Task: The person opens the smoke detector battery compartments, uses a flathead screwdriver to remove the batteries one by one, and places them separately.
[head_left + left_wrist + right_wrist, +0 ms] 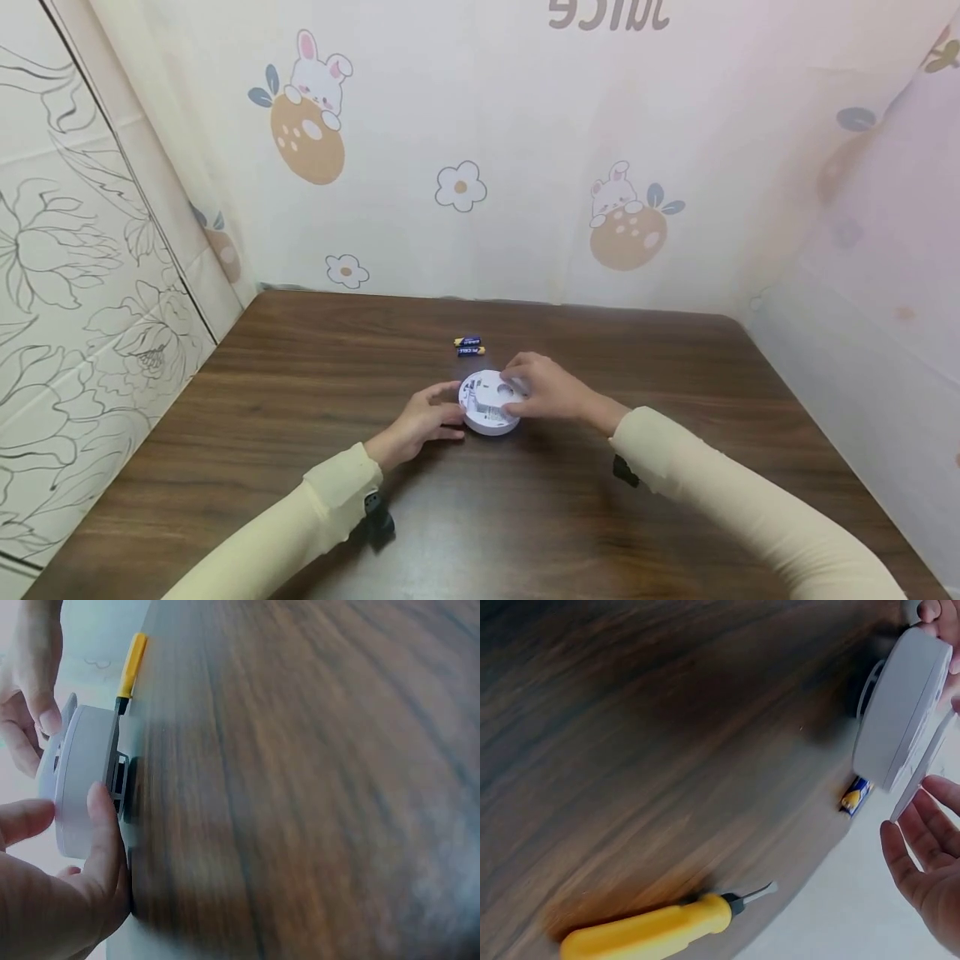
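A round white disc-shaped device [486, 402] lies on the dark wooden table [300, 392]. My left hand [448, 414] grips its left rim; the left wrist view shows the thumb [103, 829] pressed on the side wall of the device [79, 776]. My right hand [519, 389] curls over the right part, thumb in front and fingers behind. In the right wrist view a thin white cover [921, 774] stands off the device [900, 705] beside my fingers [919, 859]. Two blue-and-yellow batteries [469, 346] lie just behind it.
A screwdriver with a yellow handle [649, 930] lies on the table near the device, also seen in the left wrist view as a yellow handle [133, 654]. Cloth walls with rabbit prints [315, 108] enclose the table on three sides.
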